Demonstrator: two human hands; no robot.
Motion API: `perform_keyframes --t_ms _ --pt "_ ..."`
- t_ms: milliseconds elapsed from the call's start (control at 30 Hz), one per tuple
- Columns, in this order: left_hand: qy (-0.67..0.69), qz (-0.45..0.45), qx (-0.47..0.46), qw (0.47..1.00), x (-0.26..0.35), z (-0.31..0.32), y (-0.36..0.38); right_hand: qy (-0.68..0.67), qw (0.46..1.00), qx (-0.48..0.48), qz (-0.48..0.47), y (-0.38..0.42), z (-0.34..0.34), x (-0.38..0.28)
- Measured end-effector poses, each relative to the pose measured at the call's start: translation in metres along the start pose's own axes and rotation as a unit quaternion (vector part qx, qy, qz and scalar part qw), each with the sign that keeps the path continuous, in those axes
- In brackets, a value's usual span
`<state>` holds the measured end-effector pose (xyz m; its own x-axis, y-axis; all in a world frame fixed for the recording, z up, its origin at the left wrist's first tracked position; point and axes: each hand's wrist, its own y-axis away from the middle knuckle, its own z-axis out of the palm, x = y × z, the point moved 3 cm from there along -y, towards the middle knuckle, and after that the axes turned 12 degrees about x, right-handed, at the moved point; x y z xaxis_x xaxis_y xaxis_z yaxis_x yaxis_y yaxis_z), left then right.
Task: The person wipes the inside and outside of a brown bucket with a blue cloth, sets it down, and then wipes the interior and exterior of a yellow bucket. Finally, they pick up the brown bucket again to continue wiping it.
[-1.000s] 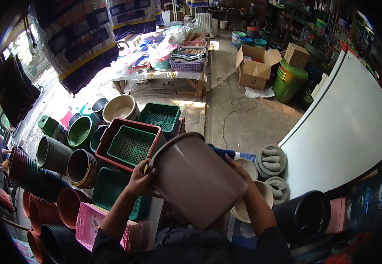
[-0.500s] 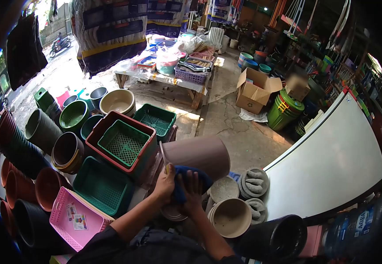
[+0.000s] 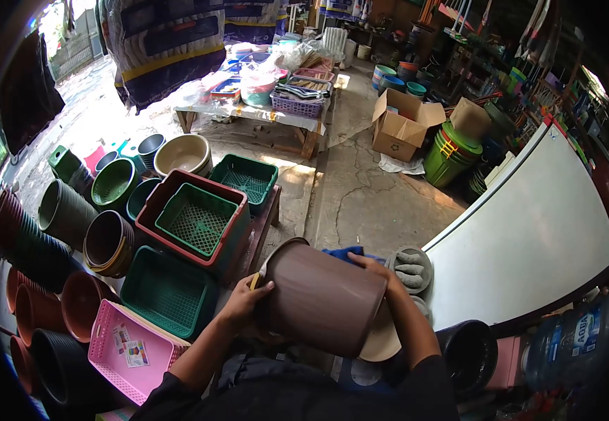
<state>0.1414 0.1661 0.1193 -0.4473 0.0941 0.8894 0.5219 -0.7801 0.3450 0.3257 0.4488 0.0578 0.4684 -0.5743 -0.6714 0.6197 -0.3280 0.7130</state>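
1. We hold the brown bucket (image 3: 322, 298) tipped over, to the right of the red tub (image 3: 151, 210) and nearer to us, its rim turned toward that tub.
2. Our left hand (image 3: 245, 300) is closed on the bucket's rim end, at a yellow piece (image 3: 256, 281). Our right hand (image 3: 370, 265) reaches along the far side, against a bunched blue cloth (image 3: 344, 252); whether its fingers close on anything, we cannot tell.
3. Inside the red tub we see a green basket (image 3: 199, 219). On the tub's near side lie a dark green basket (image 3: 168, 291) and a pink basket (image 3: 118, 358).
4. Left of the red tub stand nested pails (image 3: 106, 242); just behind it, a beige basin (image 3: 182, 154).
5. Well right of the red tub, we have grey pots (image 3: 411, 270), a black tub (image 3: 469, 354) and a white panel (image 3: 529, 231); our bucket partly blocks a beige pot (image 3: 382, 344).
6. Far beyond the red tub, we see an open carton (image 3: 397, 137) and a loaded table (image 3: 248, 117).
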Motion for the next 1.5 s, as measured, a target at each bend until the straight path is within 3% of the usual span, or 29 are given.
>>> perform_keyframes --t_ms 100,233,300,333,367,400,433,467,500,533,667,733,800,867,933,967,1000,1067,1167,1233,1267,1333,1367,1433,1500 --pt "0.191 -0.037 0.035 0.980 -0.019 -0.007 -0.004 -0.176 0.969 0.044 -0.169 -0.002 -0.021 0.059" --pt "0.338 -0.098 0.063 0.934 -0.046 0.010 -0.010 -0.310 0.833 0.216 -0.403 0.011 0.019 0.115" --pt "0.386 -0.150 0.046 0.909 -0.057 0.019 -0.016 -0.149 0.763 0.346 -0.526 0.016 0.055 0.122" --pt "0.429 -0.203 0.029 0.880 -0.062 0.024 -0.019 0.022 0.692 0.421 -0.585 0.019 0.074 0.120" --pt "0.397 -0.188 0.047 0.897 -0.070 0.022 -0.027 0.180 0.612 0.464 -0.615 0.029 0.092 0.112" --pt "0.389 -0.194 0.037 0.900 -0.071 0.029 -0.027 0.319 0.583 0.461 -0.588 0.052 0.112 0.092" --pt "0.341 -0.145 0.077 0.926 -0.068 0.032 -0.027 0.445 0.533 0.445 -0.566 0.077 0.133 0.074" --pt "0.293 -0.093 0.116 0.945 -0.067 0.034 -0.026 0.442 0.531 0.455 -0.562 0.091 0.140 0.059" --pt "0.227 -0.051 0.118 0.965 -0.065 0.033 -0.025 0.522 0.538 0.386 -0.538 0.097 0.150 0.047" --pt "0.225 -0.052 0.113 0.966 -0.067 0.032 -0.023 0.594 0.540 0.310 -0.509 0.096 0.155 0.036" --pt "0.143 -0.046 0.130 0.980 -0.063 0.024 -0.004 0.629 0.538 0.292 -0.480 0.086 0.121 -0.012" --pt "0.125 -0.033 0.111 0.985 -0.064 0.009 0.001 0.555 0.704 0.219 -0.387 0.066 0.080 -0.021" --pt "0.123 -0.027 0.079 0.989 -0.063 -0.012 0.002 0.382 0.904 0.108 -0.158 0.060 0.042 -0.029" --pt "0.117 -0.036 0.073 0.990 -0.066 -0.034 0.000 0.313 0.930 0.115 -0.156 0.057 0.017 -0.021" --pt "0.224 -0.042 0.046 0.973 -0.052 -0.035 0.007 0.112 0.977 0.093 -0.153 0.063 0.020 -0.006" --pt "0.236 -0.051 0.051 0.969 -0.052 -0.040 0.009 0.025 0.982 0.078 -0.169 0.048 0.018 0.008" --pt "0.236 -0.049 0.056 0.969 -0.053 -0.044 0.008 0.026 0.983 0.072 -0.166 0.042 0.025 0.018" --pt "0.227 -0.036 0.066 0.971 -0.057 -0.050 0.005 0.108 0.935 0.226 -0.252 0.032 0.032 0.022" --pt "0.225 -0.038 0.083 0.970 -0.052 -0.053 0.006 0.209 0.805 0.214 -0.513 0.064 0.064 0.000" --pt "0.235 -0.033 0.076 0.968 -0.050 -0.052 0.006 0.298 0.748 0.242 -0.542 0.093 0.087 -0.007" --pt "0.249 -0.023 0.069 0.966 -0.047 -0.051 0.004 0.298 0.747 0.242 -0.543 0.107 0.095 -0.010" --pt "0.262 -0.020 0.068 0.962 -0.042 -0.050 0.001 0.297 0.740 0.143 -0.586 0.131 0.115 -0.009" --pt "0.275 -0.017 0.065 0.959 -0.040 -0.051 0.000 0.299 0.738 0.139 -0.588 0.139 0.117 -0.007" --pt "0.283 -0.011 0.057 0.957 -0.040 -0.061 -0.005 0.379 0.679 0.120 -0.618 0.152 0.117 0.002" --pt "0.296 -0.007 0.055 0.954 -0.044 -0.073 -0.006 0.350 0.696 0.128 -0.613 0.152 0.103 0.017"
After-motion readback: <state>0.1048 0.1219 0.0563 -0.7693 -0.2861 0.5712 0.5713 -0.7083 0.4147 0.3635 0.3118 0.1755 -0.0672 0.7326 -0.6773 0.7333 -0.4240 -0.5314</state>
